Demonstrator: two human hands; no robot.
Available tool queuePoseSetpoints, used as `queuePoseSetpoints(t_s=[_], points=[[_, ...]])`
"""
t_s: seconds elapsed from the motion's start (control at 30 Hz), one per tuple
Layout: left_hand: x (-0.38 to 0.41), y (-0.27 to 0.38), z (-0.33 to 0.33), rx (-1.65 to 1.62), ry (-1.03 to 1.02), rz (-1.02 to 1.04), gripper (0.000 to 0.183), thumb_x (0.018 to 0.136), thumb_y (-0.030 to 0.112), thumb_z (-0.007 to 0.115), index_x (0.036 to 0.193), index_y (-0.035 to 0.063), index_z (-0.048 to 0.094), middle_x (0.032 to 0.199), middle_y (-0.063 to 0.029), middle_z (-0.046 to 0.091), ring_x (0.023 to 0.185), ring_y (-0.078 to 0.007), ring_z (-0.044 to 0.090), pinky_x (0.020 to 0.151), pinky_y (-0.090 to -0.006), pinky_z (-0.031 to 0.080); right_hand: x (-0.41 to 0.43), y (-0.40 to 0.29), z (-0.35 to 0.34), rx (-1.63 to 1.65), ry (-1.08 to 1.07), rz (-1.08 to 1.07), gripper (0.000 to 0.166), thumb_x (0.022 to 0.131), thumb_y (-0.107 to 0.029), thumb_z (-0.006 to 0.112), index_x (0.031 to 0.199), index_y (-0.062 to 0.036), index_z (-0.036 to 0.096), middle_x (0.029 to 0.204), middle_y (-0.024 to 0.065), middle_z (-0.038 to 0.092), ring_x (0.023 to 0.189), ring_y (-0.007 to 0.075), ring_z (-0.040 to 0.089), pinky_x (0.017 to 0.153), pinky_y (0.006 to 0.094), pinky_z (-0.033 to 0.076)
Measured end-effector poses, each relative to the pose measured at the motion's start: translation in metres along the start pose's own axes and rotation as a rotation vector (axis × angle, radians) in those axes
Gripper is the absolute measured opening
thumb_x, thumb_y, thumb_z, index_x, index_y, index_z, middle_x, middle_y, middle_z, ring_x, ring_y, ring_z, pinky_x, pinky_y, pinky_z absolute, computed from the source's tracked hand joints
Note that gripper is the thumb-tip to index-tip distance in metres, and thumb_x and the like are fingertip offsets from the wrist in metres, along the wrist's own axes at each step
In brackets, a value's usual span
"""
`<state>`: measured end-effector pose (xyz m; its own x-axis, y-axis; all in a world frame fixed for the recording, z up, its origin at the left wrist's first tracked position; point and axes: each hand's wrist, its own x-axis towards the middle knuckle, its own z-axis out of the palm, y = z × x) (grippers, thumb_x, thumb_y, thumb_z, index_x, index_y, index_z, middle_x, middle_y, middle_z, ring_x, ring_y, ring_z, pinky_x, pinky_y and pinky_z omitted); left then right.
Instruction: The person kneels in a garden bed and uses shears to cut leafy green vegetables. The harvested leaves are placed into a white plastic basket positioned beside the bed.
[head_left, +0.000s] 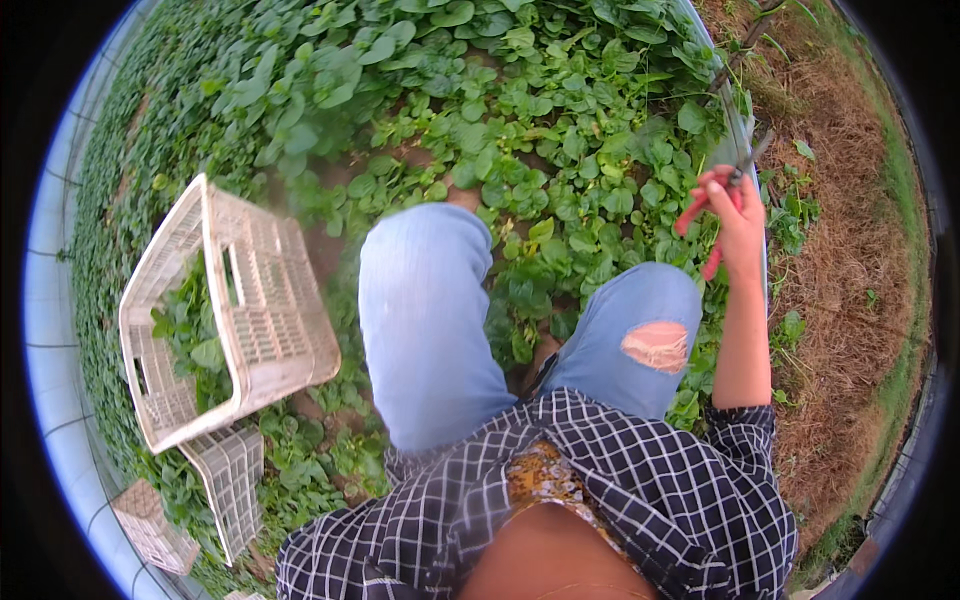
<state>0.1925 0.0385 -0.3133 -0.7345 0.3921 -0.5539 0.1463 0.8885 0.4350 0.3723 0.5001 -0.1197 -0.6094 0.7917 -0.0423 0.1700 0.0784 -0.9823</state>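
Observation:
My right hand (731, 206) holds red-handled pruning shears (701, 212) at the right edge of the leafy bed, their dark blades pointing up and away. My left hand is out of view. Between and ahead of my bent knees grow low green leafy plants (517, 180). To the left a white plastic crate (277, 315) is tilted, with picked green leaves (199, 345) inside it.
More pale plastic crates (229, 487) (154, 525) are at the lower left. A thin bed edging (763, 277) runs along the right, with dry brown straw (847, 300) beyond it. A pale netted or sheeted wall (52, 300) curves at far left.

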Motion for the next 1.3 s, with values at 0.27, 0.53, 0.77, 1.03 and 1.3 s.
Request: queuePoseSetpoints(t_s=[0.27,0.53,0.77,1.03,1.3], points=[[0.195,0.140,0.062,-0.180,0.254,-0.007,0.033,0.077,0.008,0.061,0.111,0.0047,0.058,0.102,-0.0141,0.063,0.097,-0.0292,0.059,0.082,-0.0364,0.048,0.150,0.129,0.051,-0.177,-0.258,0.272,0.026,0.086,-0.015,0.060,0.104,0.0011,0.052,0.079,0.0061,0.059,0.060,0.0128,0.058,0.059,0.0263,0.047],[0.207,0.145,0.074,-0.256,0.330,-0.061,0.033,0.078,0.008,0.061,0.111,0.0042,0.059,0.102,-0.0137,0.064,0.095,-0.0279,0.060,0.082,-0.0353,0.048,0.250,0.167,0.046,-0.225,-0.090,0.532,0.023,0.085,-0.017,0.061,0.101,-0.0013,0.056,0.082,0.0038,0.061,0.068,0.0131,0.061,0.063,0.0265,0.047],[0.207,0.150,0.058,-0.348,0.291,-0.080,0.032,0.079,0.008,0.061,0.111,0.0038,0.059,0.102,-0.0133,0.064,0.094,-0.0267,0.061,0.081,-0.0343,0.049,0.293,0.123,0.117,-0.089,-0.167,0.628,0.027,0.085,-0.018,0.062,0.105,-0.0009,0.054,0.087,0.0053,0.062,0.074,0.0146,0.061,0.066,0.0275,0.048],[0.210,0.163,0.030,-0.493,0.285,-0.093,0.031,0.080,0.008,0.061,0.110,0.0032,0.060,0.102,-0.0129,0.065,0.093,-0.0254,0.062,0.081,-0.0333,0.049,0.264,0.030,0.108,-0.185,-0.169,0.856,0.025,0.086,-0.017,0.061,0.103,-0.0005,0.053,0.083,0.0056,0.061,0.070,0.0151,0.061,0.063,0.0270,0.049],[0.226,0.178,0.020,-0.613,0.268,-0.025,0.030,0.081,0.008,0.060,0.110,0.0027,0.061,0.102,-0.0126,0.066,0.092,-0.0241,0.063,0.081,-0.0322,0.050,0.224,-0.082,0.050,-0.395,-0.026,1.120,0.020,0.082,-0.014,0.061,0.097,-0.0015,0.054,0.074,0.0054,0.059,0.066,0.0153,0.061,0.056,0.0263,0.046]])
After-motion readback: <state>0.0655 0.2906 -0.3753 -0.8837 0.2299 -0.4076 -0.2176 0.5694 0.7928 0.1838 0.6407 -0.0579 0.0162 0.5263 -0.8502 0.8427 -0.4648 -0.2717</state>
